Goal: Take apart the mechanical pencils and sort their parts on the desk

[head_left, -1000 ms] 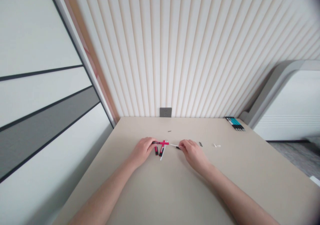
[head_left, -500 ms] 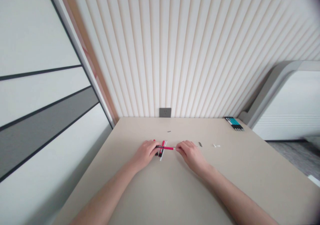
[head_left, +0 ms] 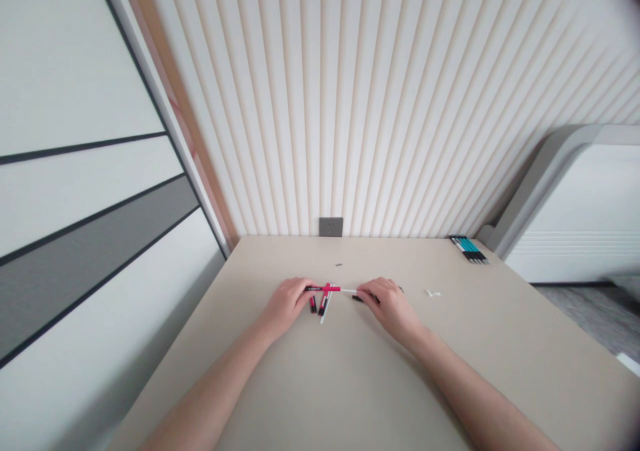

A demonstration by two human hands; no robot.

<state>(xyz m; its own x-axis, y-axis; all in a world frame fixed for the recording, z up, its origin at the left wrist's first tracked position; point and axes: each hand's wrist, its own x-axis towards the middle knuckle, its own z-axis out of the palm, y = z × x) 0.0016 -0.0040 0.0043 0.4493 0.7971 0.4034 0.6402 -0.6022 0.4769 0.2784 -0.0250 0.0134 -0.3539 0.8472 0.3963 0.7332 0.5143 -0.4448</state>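
My left hand (head_left: 285, 309) is closed around the black end of a red and black pen barrel (head_left: 331, 289), held level just above the table. From the barrel's right end sticks a thin white pen refill (head_left: 349, 291). The fingers of my right hand (head_left: 389, 306) are pinched on the far end of that refill. Beneath the barrel lie red and black pen parts (head_left: 324, 302) beside a thin white stick (head_left: 326, 312), apparently another refill. A small black piece (head_left: 357, 298) shows at my right fingertips; whether they touch it I cannot tell.
On the beige table (head_left: 320, 384) are a small grey piece (head_left: 339, 265) and small white pieces (head_left: 433, 293). A row of teal and black pens (head_left: 469, 249) lies at the back right. Behind stands a ribbed wall with a dark socket (head_left: 331, 227).
My right hand has moved slightly right and the barrel slightly left, so more of the white refill shows between them. The black piece at my right fingertips now shows.
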